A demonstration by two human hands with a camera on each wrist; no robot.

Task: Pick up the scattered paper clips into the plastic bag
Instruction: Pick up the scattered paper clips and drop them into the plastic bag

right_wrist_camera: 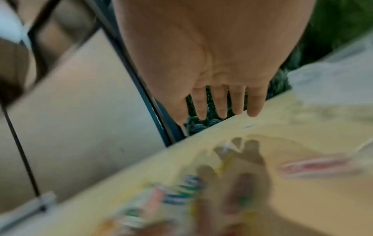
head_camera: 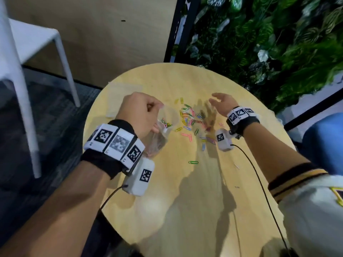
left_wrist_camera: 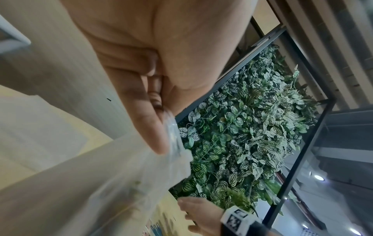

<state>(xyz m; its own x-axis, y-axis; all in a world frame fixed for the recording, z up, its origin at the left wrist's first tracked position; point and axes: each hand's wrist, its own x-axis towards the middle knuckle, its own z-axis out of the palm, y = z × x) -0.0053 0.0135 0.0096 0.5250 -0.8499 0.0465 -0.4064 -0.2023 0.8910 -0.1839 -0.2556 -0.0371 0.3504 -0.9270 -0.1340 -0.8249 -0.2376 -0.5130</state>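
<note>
Colourful paper clips [head_camera: 189, 115] lie scattered in a pile at the middle of the round wooden table [head_camera: 185, 201]. My left hand [head_camera: 143, 112] pinches the rim of a clear plastic bag [head_camera: 161, 132], held above the table left of the pile; a few clips [head_camera: 166, 124] sit inside it. In the left wrist view the fingers [left_wrist_camera: 153, 127] grip the bag [left_wrist_camera: 129, 183]. My right hand [head_camera: 220, 102] hovers over the pile's right side with straight, spread fingers [right_wrist_camera: 220, 102] and holds nothing. The clips [right_wrist_camera: 177, 194] blur below it.
A single green clip [head_camera: 193, 162] lies nearer me. Another flat clear bag [head_camera: 122, 97] rests at the table's far left. A white chair [head_camera: 27, 71] stands left, a plant wall [head_camera: 269, 43] behind, and a blue seat [head_camera: 326, 141] right.
</note>
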